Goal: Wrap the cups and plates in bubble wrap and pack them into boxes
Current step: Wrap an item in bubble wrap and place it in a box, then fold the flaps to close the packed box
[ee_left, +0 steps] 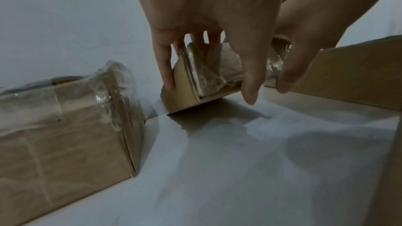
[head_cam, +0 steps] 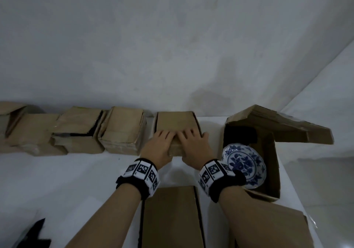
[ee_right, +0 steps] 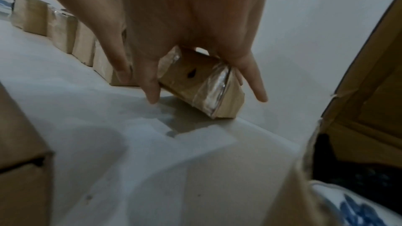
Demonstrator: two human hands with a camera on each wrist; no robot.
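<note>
Setting the taped box (head_cam: 177, 131) down squarely beside the row of boxes (head_cam: 122, 131) goes best with left hand (head_cam: 159, 148) and right hand (head_cam: 193, 148) gripping its near corners, fingers (ee_left: 165, 68) curled round it, lowering the tilted edge flat onto the counter (head_cam: 76, 171).

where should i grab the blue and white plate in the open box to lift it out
Take the blue and white plate by its upper rim, reaching from above through the open box. It leans tilted against the wall, so that edge stands free.
</note>
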